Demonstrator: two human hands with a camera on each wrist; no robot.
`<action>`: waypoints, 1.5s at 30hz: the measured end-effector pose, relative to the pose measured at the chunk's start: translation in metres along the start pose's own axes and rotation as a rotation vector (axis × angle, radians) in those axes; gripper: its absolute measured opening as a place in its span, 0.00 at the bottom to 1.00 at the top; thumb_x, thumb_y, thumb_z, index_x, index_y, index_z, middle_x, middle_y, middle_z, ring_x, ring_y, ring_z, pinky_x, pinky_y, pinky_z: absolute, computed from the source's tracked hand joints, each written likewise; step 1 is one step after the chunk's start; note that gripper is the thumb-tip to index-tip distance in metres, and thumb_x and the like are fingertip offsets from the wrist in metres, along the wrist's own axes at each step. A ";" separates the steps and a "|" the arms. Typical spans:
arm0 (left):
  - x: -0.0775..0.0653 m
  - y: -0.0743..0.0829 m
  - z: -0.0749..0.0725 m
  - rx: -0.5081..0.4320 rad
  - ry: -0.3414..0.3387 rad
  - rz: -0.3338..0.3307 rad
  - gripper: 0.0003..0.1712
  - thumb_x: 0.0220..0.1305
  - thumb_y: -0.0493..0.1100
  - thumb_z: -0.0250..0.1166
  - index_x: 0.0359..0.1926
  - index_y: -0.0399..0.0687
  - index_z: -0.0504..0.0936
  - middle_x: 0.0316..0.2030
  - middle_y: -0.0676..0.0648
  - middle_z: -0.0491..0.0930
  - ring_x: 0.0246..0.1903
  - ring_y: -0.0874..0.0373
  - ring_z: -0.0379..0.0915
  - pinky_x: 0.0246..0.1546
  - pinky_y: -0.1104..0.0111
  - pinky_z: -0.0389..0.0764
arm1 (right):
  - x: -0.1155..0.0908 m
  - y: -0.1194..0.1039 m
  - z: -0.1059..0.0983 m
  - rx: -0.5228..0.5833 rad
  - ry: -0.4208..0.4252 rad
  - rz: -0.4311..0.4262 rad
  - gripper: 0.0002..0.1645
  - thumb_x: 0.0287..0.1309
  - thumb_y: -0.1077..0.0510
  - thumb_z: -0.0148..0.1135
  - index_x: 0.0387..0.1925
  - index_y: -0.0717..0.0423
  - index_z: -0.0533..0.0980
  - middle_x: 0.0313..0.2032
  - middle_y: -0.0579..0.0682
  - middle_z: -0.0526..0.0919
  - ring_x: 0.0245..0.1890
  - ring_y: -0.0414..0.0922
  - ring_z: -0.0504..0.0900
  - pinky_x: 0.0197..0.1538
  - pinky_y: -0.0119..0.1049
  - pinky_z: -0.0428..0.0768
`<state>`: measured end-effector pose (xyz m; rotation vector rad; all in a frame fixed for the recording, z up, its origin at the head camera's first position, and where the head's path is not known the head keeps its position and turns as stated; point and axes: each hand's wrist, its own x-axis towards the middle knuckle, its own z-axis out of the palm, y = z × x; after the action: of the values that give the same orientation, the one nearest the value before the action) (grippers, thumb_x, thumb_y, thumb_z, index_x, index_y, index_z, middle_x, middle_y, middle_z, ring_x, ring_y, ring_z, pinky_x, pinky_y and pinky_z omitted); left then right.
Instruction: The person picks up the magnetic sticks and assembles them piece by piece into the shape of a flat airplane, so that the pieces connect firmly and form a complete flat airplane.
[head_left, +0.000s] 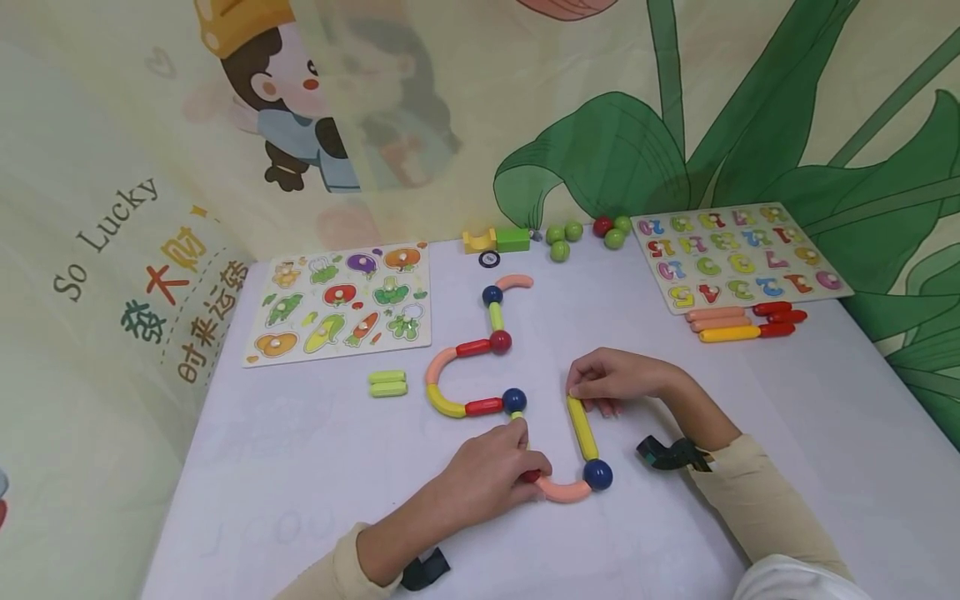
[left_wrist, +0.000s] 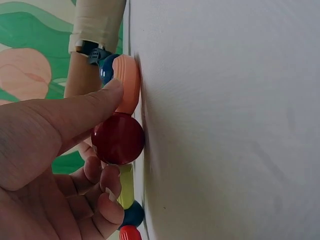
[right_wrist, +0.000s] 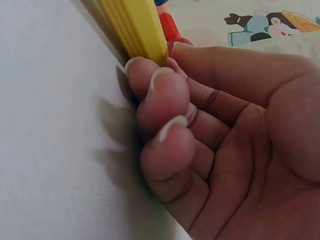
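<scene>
A winding chain of magnetic rods and balls lies on the white table. At its near end my left hand (head_left: 480, 471) holds the red ball (left_wrist: 120, 139). In the left wrist view the thumb touches the pink curved rod (left_wrist: 129, 85), and the fingertips lie by a light-green rod (left_wrist: 127, 185). That pink piece meets a blue ball (head_left: 597, 475), from which a straight yellow rod (head_left: 582, 429) runs away from me. My right hand (head_left: 615, 375) pinches the yellow rod's far end; its other fingers are curled near the table in the right wrist view.
Two light-green rods (head_left: 387, 383) lie left of the chain. A vegetable puzzle board (head_left: 255, 333) is at the back left, a number board (head_left: 817, 250) at the back right. Red rods (head_left: 776, 330) lie before the number board. Green balls (head_left: 559, 251) and a green block (head_left: 513, 240) sit behind.
</scene>
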<state>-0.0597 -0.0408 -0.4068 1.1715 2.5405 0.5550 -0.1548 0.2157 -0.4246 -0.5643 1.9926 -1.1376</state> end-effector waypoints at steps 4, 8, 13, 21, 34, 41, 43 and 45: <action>0.000 0.001 0.000 0.012 -0.006 0.002 0.15 0.48 0.53 0.70 0.40 0.66 0.83 0.27 0.58 0.62 0.26 0.67 0.59 0.20 0.78 0.63 | 0.001 -0.002 -0.004 -0.038 0.005 0.006 0.07 0.60 0.55 0.55 0.34 0.53 0.77 0.22 0.56 0.77 0.14 0.49 0.72 0.19 0.32 0.72; 0.000 0.003 0.000 0.019 -0.019 0.004 0.15 0.48 0.52 0.70 0.40 0.65 0.83 0.27 0.57 0.62 0.26 0.67 0.59 0.20 0.79 0.64 | 0.006 -0.015 -0.014 -0.151 0.036 -0.011 0.07 0.60 0.56 0.56 0.36 0.54 0.76 0.21 0.54 0.75 0.15 0.48 0.70 0.20 0.33 0.71; -0.002 0.008 -0.002 0.051 -0.053 0.007 0.16 0.48 0.52 0.69 0.42 0.66 0.83 0.28 0.58 0.64 0.27 0.67 0.60 0.22 0.80 0.65 | 0.043 -0.050 -0.024 -0.367 0.088 -0.150 0.08 0.58 0.57 0.58 0.38 0.54 0.78 0.25 0.47 0.76 0.24 0.43 0.72 0.29 0.33 0.74; -0.016 0.021 -0.012 0.213 -0.187 0.078 0.28 0.45 0.59 0.69 0.51 0.63 0.76 0.41 0.54 0.67 0.35 0.63 0.61 0.29 0.76 0.68 | 0.129 -0.105 0.000 -0.596 0.012 -0.361 0.09 0.58 0.56 0.58 0.40 0.51 0.79 0.35 0.42 0.79 0.33 0.38 0.73 0.38 0.28 0.73; -0.024 0.020 -0.016 0.236 -0.226 0.115 0.31 0.46 0.61 0.67 0.54 0.63 0.74 0.53 0.54 0.64 0.42 0.61 0.62 0.34 0.72 0.69 | 0.182 -0.128 0.030 -0.668 -0.095 -0.391 0.14 0.58 0.58 0.55 0.46 0.51 0.77 0.39 0.43 0.77 0.39 0.39 0.70 0.44 0.30 0.71; -0.026 0.019 -0.015 0.240 -0.199 0.139 0.31 0.46 0.60 0.68 0.54 0.62 0.73 0.53 0.54 0.63 0.41 0.61 0.61 0.32 0.73 0.67 | 0.194 -0.143 0.047 -0.838 -0.206 -0.343 0.26 0.60 0.57 0.52 0.60 0.37 0.67 0.46 0.41 0.70 0.41 0.38 0.68 0.42 0.28 0.69; -0.027 0.020 -0.014 0.247 -0.183 0.147 0.31 0.46 0.59 0.68 0.53 0.62 0.73 0.53 0.54 0.63 0.40 0.61 0.61 0.32 0.74 0.66 | 0.197 -0.146 0.053 -0.896 -0.235 -0.351 0.27 0.61 0.57 0.51 0.61 0.33 0.65 0.46 0.43 0.68 0.40 0.39 0.68 0.40 0.29 0.70; -0.027 0.020 -0.014 0.255 -0.166 0.150 0.31 0.46 0.59 0.68 0.53 0.62 0.74 0.53 0.54 0.63 0.40 0.61 0.61 0.31 0.74 0.66 | 0.200 -0.149 0.058 -0.949 -0.232 -0.375 0.27 0.61 0.57 0.51 0.60 0.33 0.65 0.45 0.43 0.68 0.39 0.39 0.69 0.40 0.28 0.69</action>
<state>-0.0354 -0.0530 -0.3829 1.4393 2.4461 0.1583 -0.2307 -0.0267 -0.3933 -1.5155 2.1834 -0.2083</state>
